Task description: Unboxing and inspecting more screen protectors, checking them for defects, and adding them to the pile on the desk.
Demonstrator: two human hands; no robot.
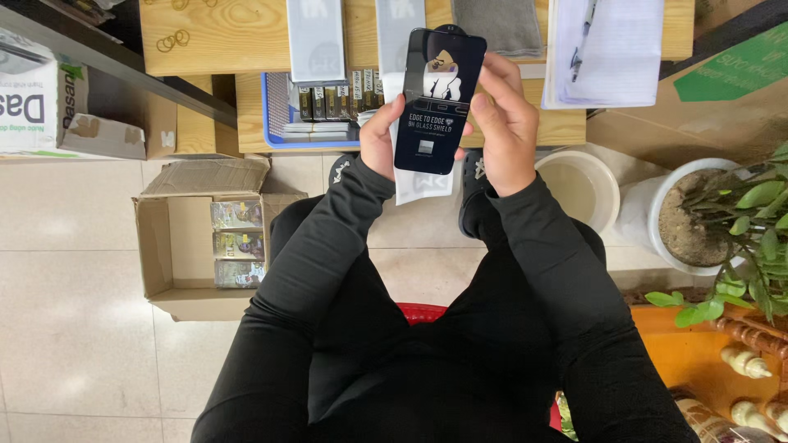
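Overhead, both hands' fingers (492, 107) grip a dark screen-protector sheet (437, 98), blocking the blue tray (279, 111) beside an open carton (164, 254).

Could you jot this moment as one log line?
left hand: holds dark flat packet | right hand: grips packet's right edge | behind: wooden table

Cardboard box (164, 262), potted plant (722, 221), bucket (603, 176)

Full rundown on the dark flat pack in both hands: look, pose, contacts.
The screen protector pack is a flat, glossy, dark navy rectangle with rounded corners, bearing pale printed text and a reflective panel near its top. It is held upright, slightly tilted, face toward the camera, above the wooden table's edge. The left hand pinches its left edge; the right hand grips its right edge. A white sleeve shows behind its lower end.
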